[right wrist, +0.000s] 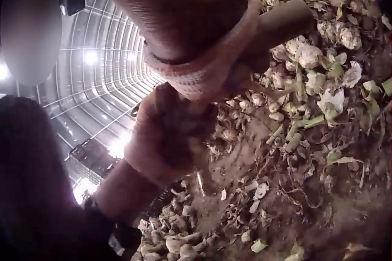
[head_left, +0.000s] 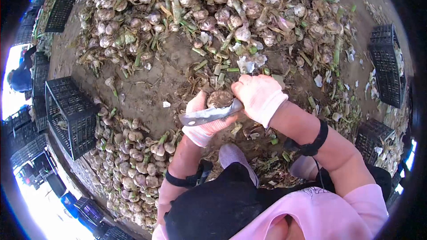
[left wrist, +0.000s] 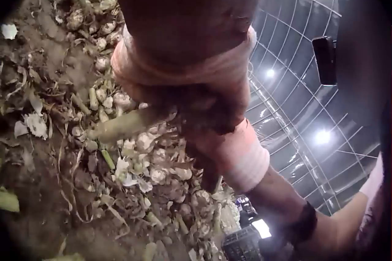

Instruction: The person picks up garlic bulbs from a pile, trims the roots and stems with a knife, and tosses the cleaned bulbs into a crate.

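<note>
My left hand (head_left: 200,126), in a pale pink glove, grips a garlic bulb (head_left: 220,99) from below and the side. The bulb has a round, brown, root-side face turned up. A knife (head_left: 204,115) with a broad grey blade and a hole near its tip lies across the front of the bulb. My gloved right hand (head_left: 262,98) holds the knife at its other end, fingers curled. In the left wrist view a thick pale-green stalk (left wrist: 125,126) sticks out beside the left hand. Most fingers are in shadow in both wrist views.
A large heap of garlic (head_left: 222,0) with stalks lies ahead. Trimmed bulbs (head_left: 133,164) form a pile at the left. Black plastic crates (head_left: 71,115) stand at the left, another crate (head_left: 386,64) at the right. Cut stalks and peelings litter the dirt floor (head_left: 147,89).
</note>
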{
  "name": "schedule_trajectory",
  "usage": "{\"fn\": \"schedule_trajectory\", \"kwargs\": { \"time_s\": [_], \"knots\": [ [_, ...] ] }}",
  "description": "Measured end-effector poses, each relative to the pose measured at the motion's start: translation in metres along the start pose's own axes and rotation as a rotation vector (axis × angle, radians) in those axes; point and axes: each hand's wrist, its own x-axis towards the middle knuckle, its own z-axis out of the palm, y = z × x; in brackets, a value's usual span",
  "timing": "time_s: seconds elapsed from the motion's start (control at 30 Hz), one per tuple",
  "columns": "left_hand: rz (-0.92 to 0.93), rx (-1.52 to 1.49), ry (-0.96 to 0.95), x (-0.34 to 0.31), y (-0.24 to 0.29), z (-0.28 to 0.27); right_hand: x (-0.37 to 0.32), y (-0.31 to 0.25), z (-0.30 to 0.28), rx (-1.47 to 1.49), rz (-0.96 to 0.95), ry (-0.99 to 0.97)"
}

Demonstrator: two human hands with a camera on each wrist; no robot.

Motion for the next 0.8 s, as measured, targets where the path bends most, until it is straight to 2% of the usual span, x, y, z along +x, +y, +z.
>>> {"fn": "schedule_trajectory", "kwargs": {
  "time_s": [0.07, 0.1, 0.13, 0.2, 0.23, 0.27, 0.3, 0.33, 0.4, 0.47, 0.53, 0.57, 0.6, 0.67, 0.7, 0.8],
  "knots": [
    [0.05, -0.289, -0.049, -0.004, 0.022, 0.005, -0.004, -0.001, -0.002, 0.002, -0.013, 0.027],
    [-0.1, -0.463, 0.057, -0.004, 0.021, 0.007, -0.004, -0.001, -0.005, 0.027, -0.01, -0.003],
    [-0.098, -0.461, 0.055, -0.002, 0.016, 0.004, -0.002, 0.0, -0.005, 0.027, -0.009, -0.001],
    [-0.051, -0.128, -0.004, -0.002, -0.002, -0.003, 0.002, 0.006, -0.001, 0.036, 0.081, -0.168],
    [-0.076, -0.129, -0.111, -0.011, 0.015, 0.005, 0.025, 0.031, 0.007, 0.032, 0.283, -0.495],
    [-0.102, -0.261, -0.11, -0.015, 0.008, 0.016, 0.024, 0.064, 0.034, 0.227, 0.509, -0.343],
    [-0.157, -0.218, -0.085, -0.01, -0.02, 0.009, 0.012, 0.066, 0.016, 0.24, 0.542, -0.251],
    [-0.219, -0.191, -0.036, -0.012, -0.046, 0.004, 0.001, 0.079, 0.038, 0.264, 0.488, -0.101],
    [-0.175, 0.294, 0.071, -0.017, 0.01, 0.0, -0.02, 0.073, 0.026, 0.453, 0.445, 0.024],
    [-0.091, 0.264, 0.063, -0.017, 0.017, 0.0, -0.028, 0.071, 0.024, 0.438, 0.517, -0.158],
    [-0.018, 0.277, -0.042, -0.018, 0.035, 0.008, -0.044, 0.069, 0.026, 0.425, 0.317, -0.141],
    [0.264, 0.704, -0.035, -0.011, 0.029, 0.012, -0.049, 0.067, 0.026, 0.402, 0.275, -0.134],
    [0.269, 1.037, -0.051, -0.007, 0.027, 0.018, -0.053, 0.064, 0.025, 0.381, 0.237, -0.129],
    [0.373, 1.229, -0.131, -0.002, 0.022, 0.023, -0.047, 0.056, 0.02, 0.385, 0.199, -0.131],
    [0.383, 1.23, -0.132, 0.0, 0.022, 0.025, -0.041, 0.049, 0.011, 0.379, 0.242, -0.204],
    [0.449, 1.327, -0.199, -0.001, 0.023, 0.034, -0.024, 0.035, 0.002, 0.406, 0.167, -0.176]
  ]
}}
